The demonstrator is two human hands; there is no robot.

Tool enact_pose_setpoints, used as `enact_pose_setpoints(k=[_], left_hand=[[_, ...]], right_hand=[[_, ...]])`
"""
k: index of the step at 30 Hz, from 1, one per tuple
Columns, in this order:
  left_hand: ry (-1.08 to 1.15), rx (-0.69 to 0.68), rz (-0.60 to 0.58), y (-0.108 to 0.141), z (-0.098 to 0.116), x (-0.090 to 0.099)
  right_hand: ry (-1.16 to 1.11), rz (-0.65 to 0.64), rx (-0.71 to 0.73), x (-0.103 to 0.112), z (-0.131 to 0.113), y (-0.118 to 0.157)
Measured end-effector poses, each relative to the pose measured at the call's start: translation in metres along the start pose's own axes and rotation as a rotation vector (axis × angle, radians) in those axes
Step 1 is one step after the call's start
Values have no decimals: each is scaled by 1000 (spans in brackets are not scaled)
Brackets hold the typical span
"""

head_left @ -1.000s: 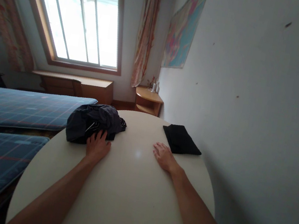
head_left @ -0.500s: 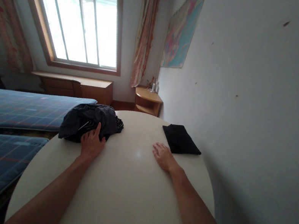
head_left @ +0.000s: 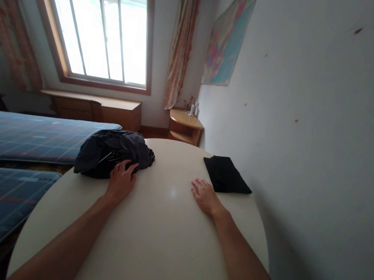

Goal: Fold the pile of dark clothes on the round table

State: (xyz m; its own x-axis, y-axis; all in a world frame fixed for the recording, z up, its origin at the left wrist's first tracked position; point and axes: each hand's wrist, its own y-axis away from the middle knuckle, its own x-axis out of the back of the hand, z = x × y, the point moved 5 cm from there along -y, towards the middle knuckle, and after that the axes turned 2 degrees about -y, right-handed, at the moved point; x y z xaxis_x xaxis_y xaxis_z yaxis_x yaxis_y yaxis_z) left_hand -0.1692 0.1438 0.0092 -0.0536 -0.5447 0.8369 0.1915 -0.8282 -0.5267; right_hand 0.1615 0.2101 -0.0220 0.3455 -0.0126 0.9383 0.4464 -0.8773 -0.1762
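A crumpled pile of dark clothes (head_left: 99, 146), grey and black with some white-striped fabric, lies on the far left of the round cream table (head_left: 154, 240). At the pile's near right edge is my left hand (head_left: 122, 181), its fingers slightly bent and apart, the tips against the cloth. None of the fabric is visibly gripped. My right hand (head_left: 203, 196) rests flat on the tabletop with fingers stretched out. Just beyond it, on the right, lies a flat, folded black cloth (head_left: 227, 175).
Two plaid blue mattresses (head_left: 29, 134) sit left of the table. A white wall (head_left: 331, 160) runs close along the right side. Past the table stand a wooden desk (head_left: 119, 111) and a corner shelf (head_left: 186, 119) under the window (head_left: 99, 23).
My left hand has shifted a little to the right along the pile, and its raised index finger has bent down. The right hand and the folded cloth stay put.
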Motion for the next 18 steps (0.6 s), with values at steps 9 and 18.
enact_pose_setpoints(k=[9, 18], left_hand=[[-26, -6, -25, 0, -1, -16], [340, -508, 41, 18, 58, 26]], right_hand=[[7, -4, -9, -1, 1, 0], [12, -1, -8, 0, 1, 0]])
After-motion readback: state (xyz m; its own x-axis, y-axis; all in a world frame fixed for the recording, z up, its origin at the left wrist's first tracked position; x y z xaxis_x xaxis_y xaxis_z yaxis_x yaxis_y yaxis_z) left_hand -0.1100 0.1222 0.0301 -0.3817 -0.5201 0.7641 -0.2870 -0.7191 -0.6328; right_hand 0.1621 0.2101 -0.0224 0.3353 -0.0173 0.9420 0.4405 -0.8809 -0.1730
